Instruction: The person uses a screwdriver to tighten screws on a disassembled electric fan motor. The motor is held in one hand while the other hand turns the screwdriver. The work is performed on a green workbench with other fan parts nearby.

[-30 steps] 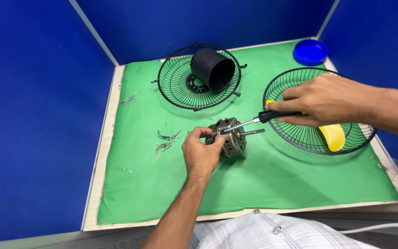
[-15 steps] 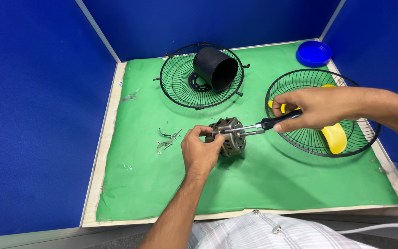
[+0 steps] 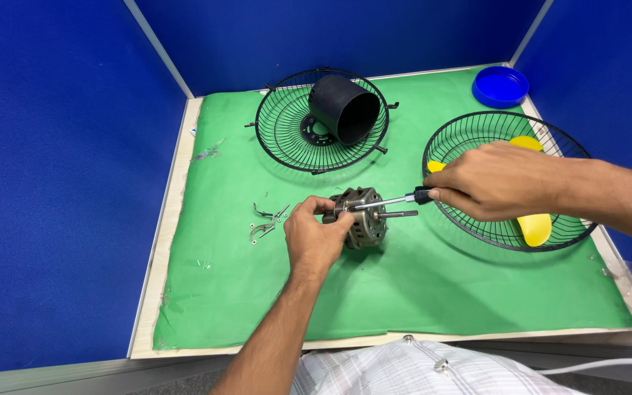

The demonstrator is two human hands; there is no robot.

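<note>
The fan motor, judged heavy and rigid, is gripped by its casing in the left hand while a screwdriver is clasped in the right hand.

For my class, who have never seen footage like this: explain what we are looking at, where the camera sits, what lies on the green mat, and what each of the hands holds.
The camera is worn on a person's head and looks down at their own two bare hands. The left hand grips a small metal motor resting on the green mat. The right hand holds a screwdriver, its tip at the motor. Also on the mat are two black wire fan guards. The far guard holds a black cylinder; the right guard holds yellow pieces. Small metal clips and screws lie left of the motor, and a blue lid sits at the far corner.
</note>
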